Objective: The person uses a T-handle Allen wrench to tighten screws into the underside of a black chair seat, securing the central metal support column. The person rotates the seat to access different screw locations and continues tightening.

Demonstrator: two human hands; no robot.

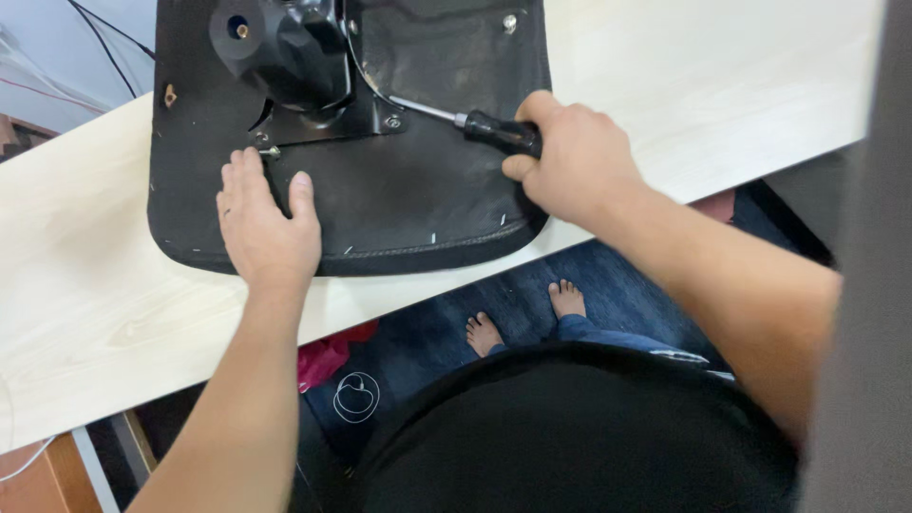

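An upside-down black chair seat (399,199) lies on a pale wooden table (104,285). A black metal mechanism plate (313,95) with a round black knob (242,33) is bolted to its underside. My right hand (575,157) grips the black handle of a screwdriver (499,131); its steel shaft runs left to a bolt (391,122) at the plate's corner. My left hand (266,218) lies flat on the seat, fingers spread, its fingertips touching a small screw (270,151) beside the plate.
The table's front edge runs diagonally just below the seat. Under it are a dark blue floor covering (532,313), my bare feet (522,318) and a red item (328,356). Cables (104,38) trail at the far left, and a grey panel (869,285) fills the right edge.
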